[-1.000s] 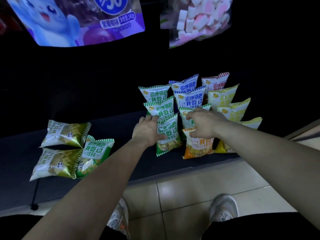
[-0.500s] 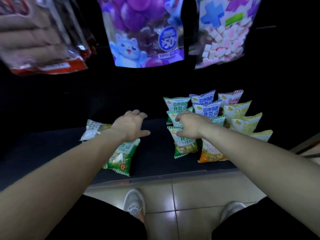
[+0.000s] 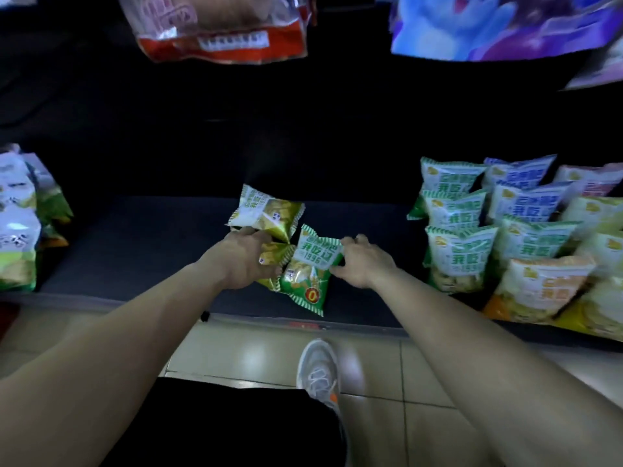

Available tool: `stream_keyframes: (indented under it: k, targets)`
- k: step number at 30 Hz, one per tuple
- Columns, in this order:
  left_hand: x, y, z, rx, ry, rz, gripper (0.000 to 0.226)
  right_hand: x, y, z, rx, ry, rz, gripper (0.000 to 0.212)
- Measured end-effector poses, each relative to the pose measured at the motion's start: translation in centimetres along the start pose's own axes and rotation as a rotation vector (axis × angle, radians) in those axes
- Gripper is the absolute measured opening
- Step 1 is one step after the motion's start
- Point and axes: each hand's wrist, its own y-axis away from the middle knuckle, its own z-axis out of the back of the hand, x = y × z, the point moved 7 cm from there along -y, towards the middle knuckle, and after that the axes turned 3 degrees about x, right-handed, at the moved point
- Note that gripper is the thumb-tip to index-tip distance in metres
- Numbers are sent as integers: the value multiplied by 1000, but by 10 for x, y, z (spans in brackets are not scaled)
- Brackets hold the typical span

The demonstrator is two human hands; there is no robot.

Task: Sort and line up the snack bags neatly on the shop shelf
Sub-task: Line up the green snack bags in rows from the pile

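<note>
Fingers of my right hand (image 3: 362, 264) pinch the green bag (image 3: 308, 273); left hand (image 3: 244, 261) grips the gold bag (image 3: 273, 254) beside it; I'd lift both gently, no crushing

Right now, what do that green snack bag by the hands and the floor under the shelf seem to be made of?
The green snack bag looks like thin glossy plastic film: it crinkles, catches light, and has a zigzag-cut sealed edge. The right hand pinches its top corner. The floor looks like glazed ceramic tile, pale and shiny, with dark grout lines between slabs, though polished stone cannot be ruled out.
</note>
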Motion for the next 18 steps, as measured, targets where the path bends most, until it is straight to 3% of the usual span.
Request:
stream_keyframes:
  k: [4, 11, 18]
  targets:
    - [11, -14, -1, -49, 92, -31, 67, 20, -43, -13, -40, 77, -27, 79]
    - [18, -27, -1, -52, 161, -19, 65, 24, -82, -25, 78, 53, -129, 115]
    - [10, -26, 7, -55, 139, -15, 65, 27, -55, -16, 66, 39, -17, 110]
